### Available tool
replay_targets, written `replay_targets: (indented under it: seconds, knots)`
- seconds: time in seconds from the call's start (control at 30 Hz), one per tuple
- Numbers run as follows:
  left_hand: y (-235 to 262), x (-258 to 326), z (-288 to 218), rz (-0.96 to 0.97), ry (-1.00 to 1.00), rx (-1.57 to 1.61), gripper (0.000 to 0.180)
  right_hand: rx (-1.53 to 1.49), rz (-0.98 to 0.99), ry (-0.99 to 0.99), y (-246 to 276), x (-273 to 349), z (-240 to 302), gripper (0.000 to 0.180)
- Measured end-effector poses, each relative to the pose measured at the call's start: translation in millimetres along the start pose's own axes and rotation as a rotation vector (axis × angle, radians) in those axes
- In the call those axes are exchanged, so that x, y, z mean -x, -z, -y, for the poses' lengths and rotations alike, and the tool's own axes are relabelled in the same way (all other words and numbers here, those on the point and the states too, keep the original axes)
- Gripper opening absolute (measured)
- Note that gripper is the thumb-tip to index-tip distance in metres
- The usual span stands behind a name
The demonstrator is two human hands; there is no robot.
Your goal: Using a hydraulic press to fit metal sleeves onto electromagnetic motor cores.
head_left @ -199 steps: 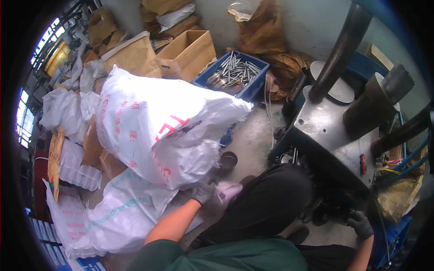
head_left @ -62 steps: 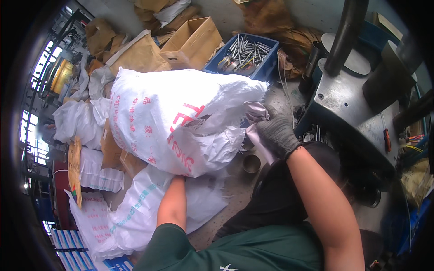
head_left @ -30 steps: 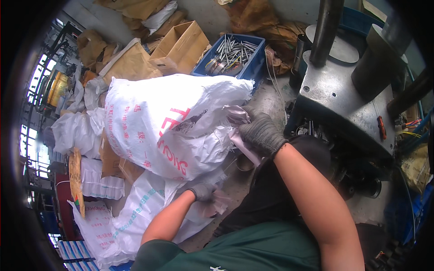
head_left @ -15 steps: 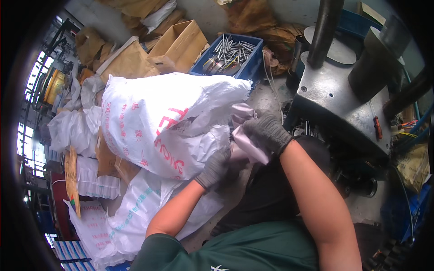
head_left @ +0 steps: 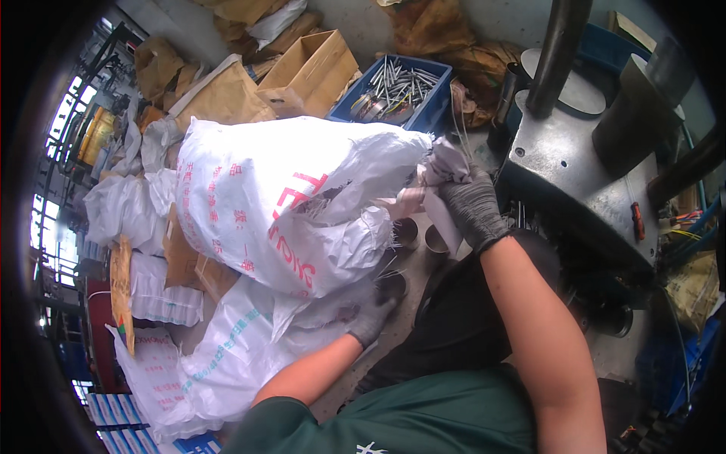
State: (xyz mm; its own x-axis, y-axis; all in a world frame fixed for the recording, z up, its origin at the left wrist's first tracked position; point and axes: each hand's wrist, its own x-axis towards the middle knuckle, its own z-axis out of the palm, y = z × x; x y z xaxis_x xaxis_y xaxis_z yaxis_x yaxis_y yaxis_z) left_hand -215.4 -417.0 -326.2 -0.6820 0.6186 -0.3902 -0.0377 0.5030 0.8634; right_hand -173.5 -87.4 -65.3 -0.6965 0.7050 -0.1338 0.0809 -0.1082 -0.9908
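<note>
In a dark grey glove, my right hand [head_left: 476, 208] is closed on a crumpled, shiny pinkish-grey sheet [head_left: 446, 161]; I cannot tell whether it is cloth or film. It is raised at the right edge of a large white woven sack [head_left: 249, 166] with red print, whose frayed mouth faces it. Lower down, my gloved left hand [head_left: 369, 318] lies with fingers apart beside a round metal piece [head_left: 393, 284], near the sack's lower edge. Whether it touches that piece is unclear. Two more round metal pieces [head_left: 437, 239] [head_left: 407, 231] stand below the hanging sheet.
Behind the sack are a wooden box [head_left: 310, 74] and a blue crate [head_left: 435, 92] of metal rods. A heavy steel machine block [head_left: 560, 155] with thick columns stands at the right, a screwdriver [head_left: 637, 219] on it. Another white sack [head_left: 227, 363] lies flat at the lower left.
My right hand has lifted the sheet up and away, uncovering the round metal pieces. My left hand has come off the sheet and moved lower.
</note>
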Motion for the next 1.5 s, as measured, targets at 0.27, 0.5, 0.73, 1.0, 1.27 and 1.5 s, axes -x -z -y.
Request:
replay_targets:
  seconds: [0.27, 0.5, 0.73, 1.0, 1.27, 1.5]
  knots:
    - [98.1, -35.8, 96.8, -0.166, 0.605, -0.947, 0.043, 0.018, -0.123, 0.029, 2.3, -12.9, -26.8, 0.045]
    - [159.4, -83.4, 62.9, 0.052, 0.503, -0.954, 0.045, -0.051, -0.057, 0.031, -6.5, -6.1, -14.3, 0.048]
    - [126.2, -29.1, 120.1, 0.339, 0.355, -0.947, 0.048, -0.087, -0.024, -0.018, -0.1, 2.1, -8.1, 0.051]
    - [201.0, -82.5, 103.3, 0.643, 0.216, -0.916, 0.051, 0.028, -0.062, -0.060, -0.8, 0.6, -5.9, 0.055]
    - [236.9, -55.3, 62.5, 0.846, 0.133, -0.906, 0.054, -0.137, -0.051, 0.025, -11.3, -7.9, -23.0, 0.057]
    - [102.6, -23.8, 14.1, 0.677, 0.187, -1.055, 0.053, -0.197, -0.014, 0.070, -15.1, -11.7, -27.0, 0.054]
